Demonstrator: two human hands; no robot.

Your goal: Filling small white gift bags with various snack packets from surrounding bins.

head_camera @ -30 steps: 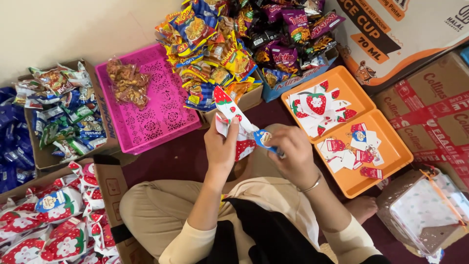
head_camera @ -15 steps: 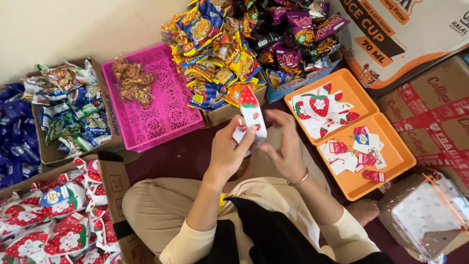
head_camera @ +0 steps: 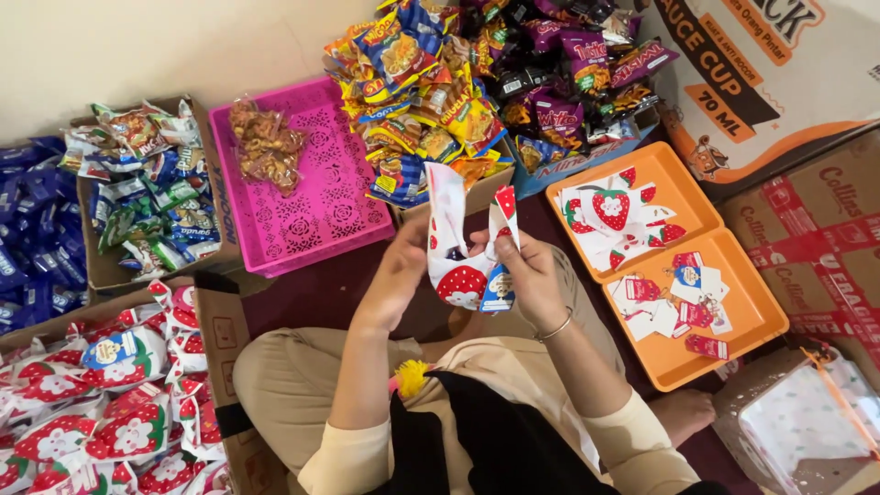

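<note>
since half a second earlier, you had pulled the white strawberry-print bag (head_camera: 463,247) open and lowered it a little toward your lap. your left hand (head_camera: 399,275) pinched the bag's left edge, thumb on top and fingers curled behind it. your right hand (head_camera: 532,275) pinched the right flap, and a small blue-and-white sachet (head_camera: 500,289) sat under its fingers against the bag's front. neither hand was spread; both were closed on the bag, which hung between them above your knees, mouth up.

just past the bag stood a cardboard box (head_camera: 490,192) heaped with yellow and purple snack packets (head_camera: 458,92). to the left of it lay a pink plastic tray (head_camera: 312,211), with a clear packet of brown snacks (head_camera: 266,147) in its far left corner. further left, another cardboard box (head_camera: 211,183) held blue and green packets. at the near left corner of the floor, a box (head_camera: 215,330) was full of packed strawberry-print bags (head_camera: 110,412).

to your right sat two orange trays (head_camera: 761,312) side by side. the far one held flat strawberry-print bags (head_camera: 610,215); the near one held small cards and sachets (head_camera: 683,298). a clear plastic container (head_camera: 807,422) stood at the near right corner, beside printed cartons (head_camera: 816,211).
</note>
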